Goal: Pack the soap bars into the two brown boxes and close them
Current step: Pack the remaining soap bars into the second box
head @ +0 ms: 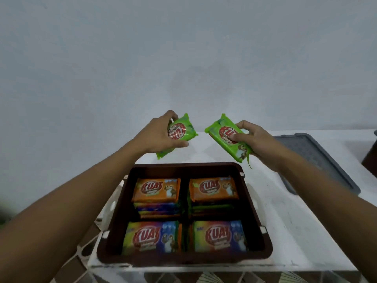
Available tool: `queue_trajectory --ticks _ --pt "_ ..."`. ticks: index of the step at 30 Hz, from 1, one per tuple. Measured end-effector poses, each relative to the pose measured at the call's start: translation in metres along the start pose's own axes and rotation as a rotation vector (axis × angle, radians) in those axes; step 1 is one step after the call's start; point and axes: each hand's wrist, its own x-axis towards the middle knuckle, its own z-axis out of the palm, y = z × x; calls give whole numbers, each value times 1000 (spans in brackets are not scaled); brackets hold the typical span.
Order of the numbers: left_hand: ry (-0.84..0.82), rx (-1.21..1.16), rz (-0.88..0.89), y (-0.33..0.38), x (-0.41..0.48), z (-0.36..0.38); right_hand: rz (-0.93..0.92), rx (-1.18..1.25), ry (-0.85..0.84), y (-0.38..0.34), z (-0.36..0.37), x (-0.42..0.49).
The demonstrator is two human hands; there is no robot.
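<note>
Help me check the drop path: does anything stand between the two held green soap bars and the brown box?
Nothing visible does. The left hand and right hand hold the left green bar and right green bar in open air beyond the far rim of the brown box, which has no lid on.

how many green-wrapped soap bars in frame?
2. One green bar in the left hand, the other green bar in the right hand, both held clear of the brown box; the stacks inside may hide more.
</note>
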Motion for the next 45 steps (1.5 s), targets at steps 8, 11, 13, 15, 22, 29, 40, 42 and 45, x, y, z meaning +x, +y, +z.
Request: queue_trajectory --ticks 8,11,13,15,22,29,40,42,45 --pt "102 -586 -100 17 -67 -29 -72 -265 -133 -18 40 -63" --pt "-11 -703 -162 15 -85 -37 -72 -363 -270 -16 46 -76" --pt "-131 -672 -192 13 -96 -36 -108 -499 -355 -12 50 -80" --pt "-244 -587 -209 9 -108 -27 -132 -608 -434 -5 55 -83" --pt "-424 -52 -68 -3 -126 -3 -120 -945 -616 13 65 -92" --pt "-539 398 246 -4 -140 24 -199 -1203 -432 27 72 -100" --pt "-435 436 324 -18 -146 31 -325 -1324 -480 41 54 -89" --pt "-435 434 331 -13 -142 34 -348 -1339 -446 45 48 -85" --pt "-421 471 379 1 -133 43 -338 -1352 -400 46 34 -82"
